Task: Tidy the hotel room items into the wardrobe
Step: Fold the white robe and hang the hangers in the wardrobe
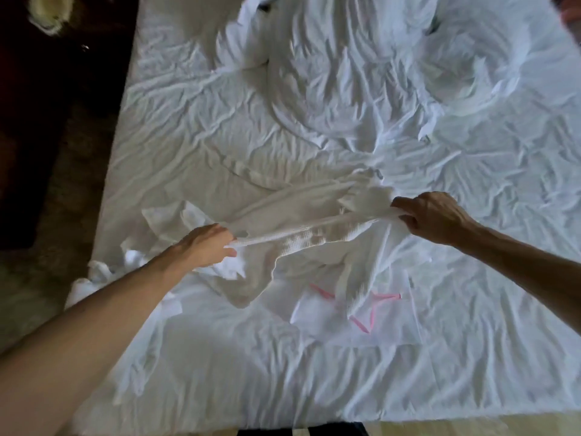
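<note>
White waffle-weave robe, probably a bathrobe, lay soft and limp on the bed's near half. The left hand and right hand each pinched 1 end of its bunched edge; the fingers gripped cloth.

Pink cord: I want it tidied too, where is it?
In the head view, the pink cord lies on the bed, near its front edge, right of centre, just below the robe both hands hold.

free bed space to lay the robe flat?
Bare sheet lies right of the pink-corded bag, and more above the robe toward the rumpled duvet. Crowded: near-left edge, where white cloths bunch by the left hand.
</note>
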Motion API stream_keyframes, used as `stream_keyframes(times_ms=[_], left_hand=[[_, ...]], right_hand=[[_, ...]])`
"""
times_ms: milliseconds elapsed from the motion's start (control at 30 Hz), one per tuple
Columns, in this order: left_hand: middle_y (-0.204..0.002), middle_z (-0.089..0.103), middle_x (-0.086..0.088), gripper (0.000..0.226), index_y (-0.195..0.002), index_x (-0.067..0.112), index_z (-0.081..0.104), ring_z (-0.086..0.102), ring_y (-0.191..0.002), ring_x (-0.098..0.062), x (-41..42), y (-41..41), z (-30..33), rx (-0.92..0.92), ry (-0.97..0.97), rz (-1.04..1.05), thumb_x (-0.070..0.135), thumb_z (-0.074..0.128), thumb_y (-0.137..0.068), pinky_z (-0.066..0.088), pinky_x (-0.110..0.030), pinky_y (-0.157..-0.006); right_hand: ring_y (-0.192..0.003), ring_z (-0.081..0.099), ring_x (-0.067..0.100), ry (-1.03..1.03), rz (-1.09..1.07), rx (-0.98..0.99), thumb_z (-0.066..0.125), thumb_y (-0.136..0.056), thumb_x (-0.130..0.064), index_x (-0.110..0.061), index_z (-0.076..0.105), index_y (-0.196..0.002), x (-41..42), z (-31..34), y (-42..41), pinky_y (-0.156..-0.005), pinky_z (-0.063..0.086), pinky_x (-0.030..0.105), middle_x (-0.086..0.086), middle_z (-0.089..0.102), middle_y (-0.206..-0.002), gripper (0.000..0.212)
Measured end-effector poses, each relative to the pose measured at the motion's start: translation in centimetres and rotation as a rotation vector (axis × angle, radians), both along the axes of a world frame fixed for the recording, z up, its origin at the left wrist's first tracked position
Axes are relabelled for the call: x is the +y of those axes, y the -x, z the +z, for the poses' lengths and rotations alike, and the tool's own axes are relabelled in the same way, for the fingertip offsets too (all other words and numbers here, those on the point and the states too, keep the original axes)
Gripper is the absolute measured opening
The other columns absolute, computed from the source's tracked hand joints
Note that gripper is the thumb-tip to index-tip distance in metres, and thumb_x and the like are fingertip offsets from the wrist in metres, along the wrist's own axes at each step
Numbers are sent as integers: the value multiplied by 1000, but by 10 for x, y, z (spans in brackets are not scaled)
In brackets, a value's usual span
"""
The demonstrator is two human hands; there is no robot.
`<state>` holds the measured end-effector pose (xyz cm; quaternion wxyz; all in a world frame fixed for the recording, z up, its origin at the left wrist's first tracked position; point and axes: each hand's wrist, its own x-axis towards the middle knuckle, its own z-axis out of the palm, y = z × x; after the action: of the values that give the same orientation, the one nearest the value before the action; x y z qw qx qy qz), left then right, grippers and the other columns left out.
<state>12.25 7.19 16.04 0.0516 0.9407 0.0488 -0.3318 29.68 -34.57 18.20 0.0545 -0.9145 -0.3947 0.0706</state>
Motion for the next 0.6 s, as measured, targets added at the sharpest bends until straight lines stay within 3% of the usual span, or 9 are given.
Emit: stream_keyframes(times_ms=[133,200,300,367,467,600], left_hand=[[-107,68,-12,31,-104,11,68,65,-103,-33,17,-35,104,-215,-58,204,40,57,-99,46,-34,-75],[-111,68,-13,27,-109,11,69,64,-104,-34,24,-56,161,-342,-83,281,33,58,-99,47,-34,-75],[-103,70,-11,17,-102,14,72,66,-98,-33,32,-83,243,-533,-103,370,26,60,-97,42,-30,-69],[-100,70,-11,15,-96,16,70,67,-94,-34,35,-96,297,-646,-136,426,26,59,-96,46,-32,-69],[-103,70,-13,19,-103,16,73,67,-95,-37,38,-105,376,-806,-159,485,28,61,-94,55,-39,-78],[-105,71,-14,23,-105,14,74,67,-96,-38,33,-106,471,-985,-233,514,22,59,-90,56,-40,-79]], right_hand=[[-69,68,34,35,-96,-58,63,-89,-13,-18,67,-116,22,101,-42,-58,41,33,14,68,-72,28],[-83,68,31,138,-113,-85,57,-96,-22,-23,67,-118,32,152,-62,-62,42,32,9,72,-85,24],[-100,66,27,229,-164,-172,51,-99,-29,-25,68,-112,47,232,-85,-66,43,31,4,71,-100,22],[-105,64,27,201,-217,-238,50,-99,-30,-23,67,-114,55,285,-97,-73,47,34,4,70,-106,23],[-108,62,31,143,-322,-282,49,-99,-28,-20,64,-121,61,362,-109,-76,46,36,10,67,-111,28],[-110,63,32,57,-455,-379,49,-98,-30,-14,68,-119,62,452,-115,-81,49,36,14,67,-119,32]])
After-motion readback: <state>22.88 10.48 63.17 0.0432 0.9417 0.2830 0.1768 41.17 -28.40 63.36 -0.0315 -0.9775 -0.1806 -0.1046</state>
